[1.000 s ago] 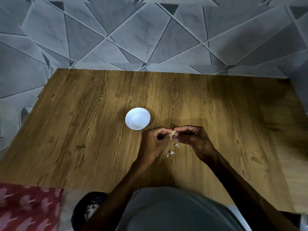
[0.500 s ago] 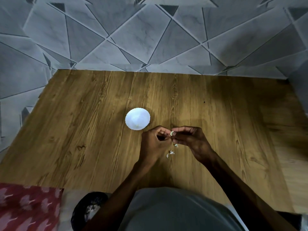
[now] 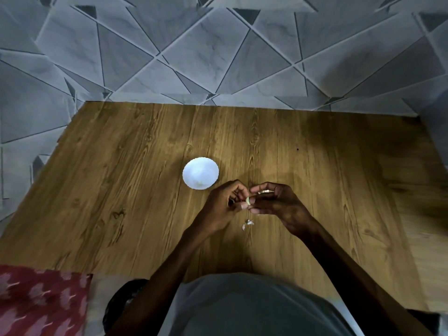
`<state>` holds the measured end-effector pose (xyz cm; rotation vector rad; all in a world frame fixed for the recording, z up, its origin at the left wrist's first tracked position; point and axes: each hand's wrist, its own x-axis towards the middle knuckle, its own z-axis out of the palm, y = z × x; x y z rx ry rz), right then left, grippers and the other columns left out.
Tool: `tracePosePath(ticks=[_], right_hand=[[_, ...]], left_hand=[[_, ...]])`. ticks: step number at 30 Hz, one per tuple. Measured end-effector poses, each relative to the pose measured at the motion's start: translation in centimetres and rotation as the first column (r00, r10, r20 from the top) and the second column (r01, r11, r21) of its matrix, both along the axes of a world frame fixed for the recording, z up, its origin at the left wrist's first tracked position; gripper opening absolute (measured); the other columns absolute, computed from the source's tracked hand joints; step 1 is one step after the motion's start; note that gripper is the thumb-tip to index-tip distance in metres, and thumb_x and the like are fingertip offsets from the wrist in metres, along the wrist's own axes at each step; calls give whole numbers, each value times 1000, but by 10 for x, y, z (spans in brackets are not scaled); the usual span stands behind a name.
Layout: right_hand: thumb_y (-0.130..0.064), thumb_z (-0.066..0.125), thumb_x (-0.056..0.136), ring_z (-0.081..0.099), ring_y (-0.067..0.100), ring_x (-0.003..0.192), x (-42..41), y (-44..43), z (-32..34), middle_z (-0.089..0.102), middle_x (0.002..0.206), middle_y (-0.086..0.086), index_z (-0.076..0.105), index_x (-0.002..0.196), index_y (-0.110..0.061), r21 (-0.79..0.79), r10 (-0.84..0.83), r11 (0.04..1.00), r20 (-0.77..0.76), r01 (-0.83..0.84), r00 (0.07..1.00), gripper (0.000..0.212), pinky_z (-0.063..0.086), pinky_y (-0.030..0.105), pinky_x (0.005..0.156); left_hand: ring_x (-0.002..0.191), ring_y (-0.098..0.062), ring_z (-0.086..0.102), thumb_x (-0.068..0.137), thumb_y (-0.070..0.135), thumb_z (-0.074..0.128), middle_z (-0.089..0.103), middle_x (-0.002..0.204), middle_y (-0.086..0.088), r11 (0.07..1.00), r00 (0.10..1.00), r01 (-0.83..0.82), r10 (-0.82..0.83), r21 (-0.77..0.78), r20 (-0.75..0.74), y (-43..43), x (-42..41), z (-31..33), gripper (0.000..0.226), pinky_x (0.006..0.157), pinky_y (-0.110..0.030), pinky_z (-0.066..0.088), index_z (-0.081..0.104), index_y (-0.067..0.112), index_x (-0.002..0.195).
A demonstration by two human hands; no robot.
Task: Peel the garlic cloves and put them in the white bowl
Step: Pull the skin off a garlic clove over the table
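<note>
- As the head view looks down, both hands meet low over the wooden tabletop [image 3: 121, 180], near its middle and in front of the person's body.
- The left hand [image 3: 221, 206] has its fingers curled inward. Its grip is clenched on the garlic clove [image 3: 248, 200], with thumb and fingertips pinching it from the left.
- The right hand [image 3: 278, 204] grips the same clove from the right. Its grip is nearly closed too: the thumb and forefinger meet at the clove, and the other fingers curl beneath.
- The garlic clove sits between the two sets of fingertips, lifted off the tabletop. Only a small pale part shows, and how much skin is left on it cannot be told.
- The white bowl [image 3: 194, 169] stands on the tabletop just beyond and to the left of the left hand, not touching it. A small yellowish piece lies inside by its near wall, too small to identify.
- A few pale peel scraps [image 3: 248, 223] lie on the tabletop just below the hands, between the forearms.
- A red patterned cloth [image 3: 36, 301] fills the lower left corner, a grey shirt [image 3: 242, 309] the bottom edge, and grey geometric tiles [image 3: 218, 57] lie beyond the tabletop.
</note>
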<state>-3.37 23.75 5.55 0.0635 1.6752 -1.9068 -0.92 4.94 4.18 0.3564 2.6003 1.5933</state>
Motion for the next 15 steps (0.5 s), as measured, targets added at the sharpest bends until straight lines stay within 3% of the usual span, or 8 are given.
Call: tracePosePath(ticks=[15], right_hand=[[2,76,78,73,29,91,-1,1,-1,74,98,18,68,104,-1,41,42,998,-17,-42,999,28,60,30,75]], left_hand=[[77,-13,61,81,8,70,59,81,10,1000,999,17,-17,-11,-28,0,-1,-6,18,67,-32,50,55,17,89]])
